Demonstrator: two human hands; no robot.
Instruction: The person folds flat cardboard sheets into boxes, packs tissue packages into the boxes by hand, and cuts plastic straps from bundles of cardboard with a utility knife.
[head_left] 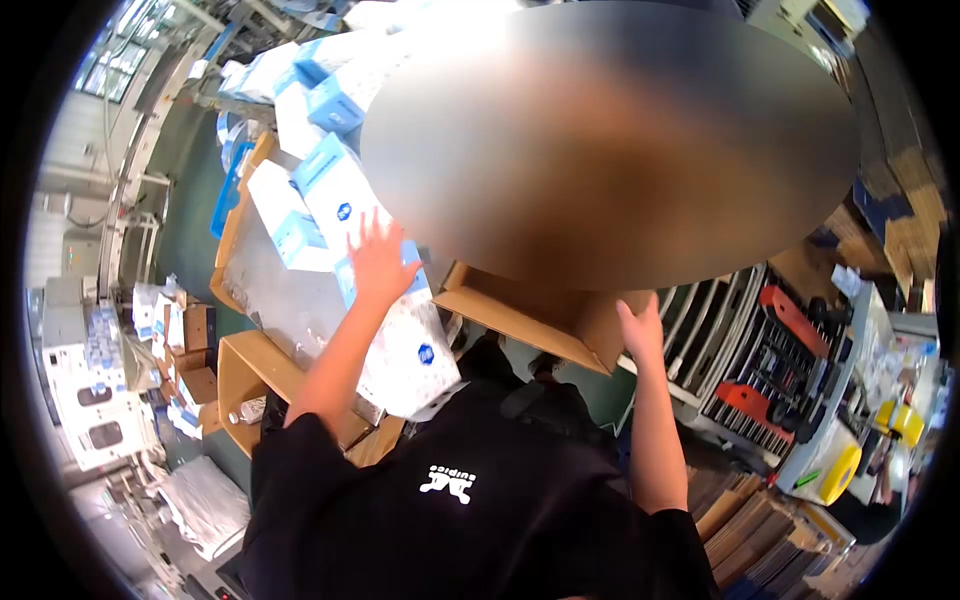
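Note:
My left hand lies with its fingers spread on the white and blue boxes at the left of centre. One white box with a blue logo is just below it, and another box is just above. An open cardboard carton stands at the centre, its upper part hidden by a large blur. My right hand is at the carton's right side, thumb up and apart; some of its fingers are hidden.
More white and blue boxes are piled at the upper left. A worktable with a cardboard edge is left of me. At the right are a roller conveyor with red parts, yellow tape dispensers and stacked flat cardboard.

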